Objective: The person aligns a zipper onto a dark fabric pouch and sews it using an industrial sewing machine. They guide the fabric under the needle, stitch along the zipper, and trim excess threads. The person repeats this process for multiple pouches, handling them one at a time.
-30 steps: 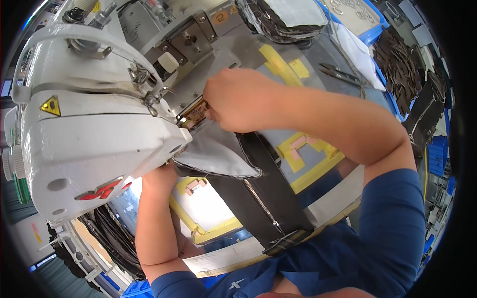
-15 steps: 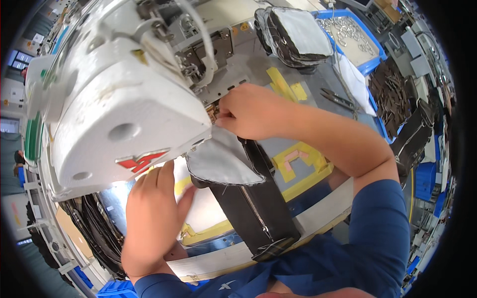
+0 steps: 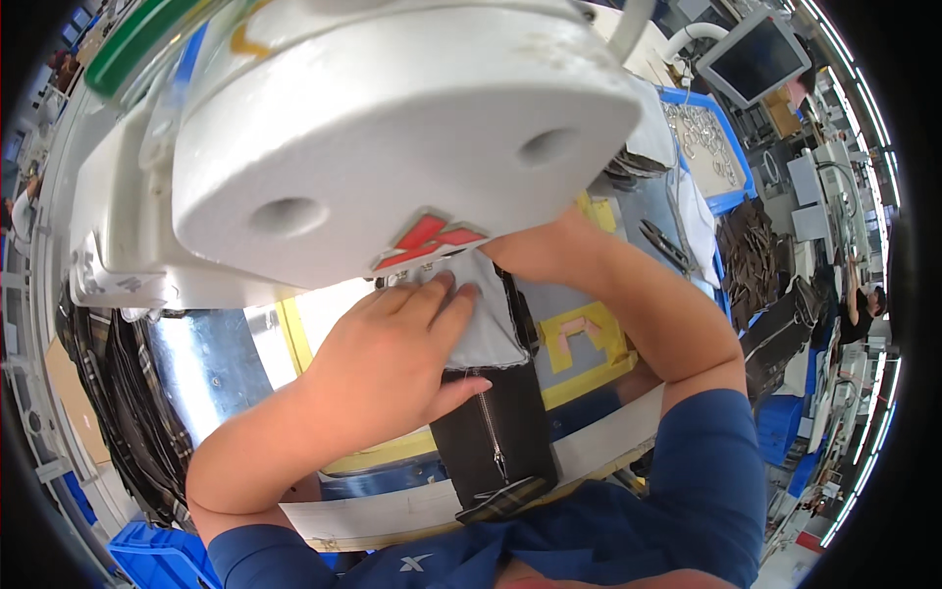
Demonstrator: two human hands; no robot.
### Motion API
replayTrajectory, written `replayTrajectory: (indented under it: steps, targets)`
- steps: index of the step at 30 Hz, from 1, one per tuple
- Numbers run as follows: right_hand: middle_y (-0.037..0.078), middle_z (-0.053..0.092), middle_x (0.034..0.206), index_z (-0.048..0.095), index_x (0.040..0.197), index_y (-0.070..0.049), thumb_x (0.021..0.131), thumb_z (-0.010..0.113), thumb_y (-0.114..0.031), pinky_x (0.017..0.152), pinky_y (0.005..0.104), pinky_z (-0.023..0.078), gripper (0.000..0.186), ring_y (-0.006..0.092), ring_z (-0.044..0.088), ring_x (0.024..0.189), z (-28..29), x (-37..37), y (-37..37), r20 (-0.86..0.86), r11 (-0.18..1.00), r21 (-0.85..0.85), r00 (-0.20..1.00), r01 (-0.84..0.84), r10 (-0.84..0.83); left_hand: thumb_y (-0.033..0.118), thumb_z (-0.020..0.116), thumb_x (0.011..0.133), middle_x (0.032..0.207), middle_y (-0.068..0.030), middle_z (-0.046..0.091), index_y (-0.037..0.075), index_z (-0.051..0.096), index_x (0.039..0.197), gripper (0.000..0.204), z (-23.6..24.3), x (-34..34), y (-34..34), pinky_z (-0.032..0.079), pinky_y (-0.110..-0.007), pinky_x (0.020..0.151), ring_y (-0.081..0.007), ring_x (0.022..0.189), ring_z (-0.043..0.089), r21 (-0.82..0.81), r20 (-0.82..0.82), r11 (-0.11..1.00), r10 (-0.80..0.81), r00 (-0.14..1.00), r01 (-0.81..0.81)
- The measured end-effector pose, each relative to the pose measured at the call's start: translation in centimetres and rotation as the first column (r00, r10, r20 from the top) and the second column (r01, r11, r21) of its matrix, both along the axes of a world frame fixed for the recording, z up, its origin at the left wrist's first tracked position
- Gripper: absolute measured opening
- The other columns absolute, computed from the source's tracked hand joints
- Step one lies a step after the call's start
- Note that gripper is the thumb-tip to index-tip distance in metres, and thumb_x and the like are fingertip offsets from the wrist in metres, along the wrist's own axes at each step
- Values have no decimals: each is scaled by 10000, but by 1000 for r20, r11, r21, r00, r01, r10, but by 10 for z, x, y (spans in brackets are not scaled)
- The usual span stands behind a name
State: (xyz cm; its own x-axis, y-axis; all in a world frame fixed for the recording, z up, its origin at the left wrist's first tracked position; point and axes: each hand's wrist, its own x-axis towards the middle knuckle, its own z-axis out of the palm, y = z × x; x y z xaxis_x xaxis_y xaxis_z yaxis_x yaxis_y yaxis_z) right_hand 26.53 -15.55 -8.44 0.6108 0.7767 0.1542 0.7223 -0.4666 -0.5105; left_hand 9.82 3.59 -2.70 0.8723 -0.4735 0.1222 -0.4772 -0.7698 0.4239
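A dark fabric piece point(image 3: 491, 422) with a metal zipper point(image 3: 491, 432) runs from my body up under the sewing machine head point(image 3: 392, 167). Over its upper end lies a light grey cloth panel point(image 3: 491, 324) with a frayed lower edge. My left hand point(image 3: 392, 339) rests on this panel, fingers stretched out flat and thumb spread toward the zipper. Beside the panel's upper right, my right hand point(image 3: 540, 250) reaches beneath the machine head. Its fingers are hidden there, as is the needle area.
Dark fabric pieces point(image 3: 123, 393) hang in a stack at the left. Yellow tape point(image 3: 613, 344) marks the table on the right. Pliers-like tool point(image 3: 665, 245), a blue tray point(image 3: 751, 182) of metal rings, many small brown pieces point(image 3: 751, 245) and a monitor point(image 3: 756, 59) stand farther right.
My left hand has moved right, from beside the grey panel onto it. My view has shifted, so the machine head now covers my right hand's fingers. The fabric lies straighter.
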Motion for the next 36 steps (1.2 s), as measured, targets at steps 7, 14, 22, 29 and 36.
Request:
replayTrajectory:
  steps: [7,14,22,29,36]
  targets:
    - [205,760,969,776,1016,-43,897,679,-167,840,516,570,197,428,720,924,43,-18,9,-66,997,-80,998,-2,-3,461,838,831,1385,-285,633,-54,634,1362,767,1,-3,1,531,-435,1050,-386,1170,674,158,-55,987,-20,998,28]
    - [103,780,1092,768,1154,-120,903,671,-134,876,452,574,269,350,729,1013,6,-15,14,136,994,-88,988,-65,77,443,827,840,1415,-312,619,-85,637,1349,758,13,-7,2,523,-424,1083,-368,1223,666,283,-198,958,13,980,45]
    - [95,782,1103,769,1188,-123,893,724,-181,877,449,577,303,340,730,1018,18,-24,8,77,997,-76,997,-5,11,461,807,850,1431,-318,610,-101,641,1332,759,5,-15,-1,507,-420,1116,-363,1259,653,377,-121,926,20,992,28]
    - [55,743,1254,700,1348,-201,1018,613,-290,913,425,581,353,305,728,1088,28,-28,10,30,978,-208,1000,4,2,458,815,835,1438,-320,600,-104,636,1335,773,8,-15,0,497,-419,1123,-365,1253,645,391,-127,919,11,992,39]
    - [107,780,1016,761,1162,-133,918,696,-240,803,462,600,274,360,741,943,24,-24,14,58,986,-168,998,-14,24,445,832,815,1431,-324,598,-110,628,1343,792,9,-16,-1,498,-418,1122,-363,1248,643,397,-130,917,15,991,38]
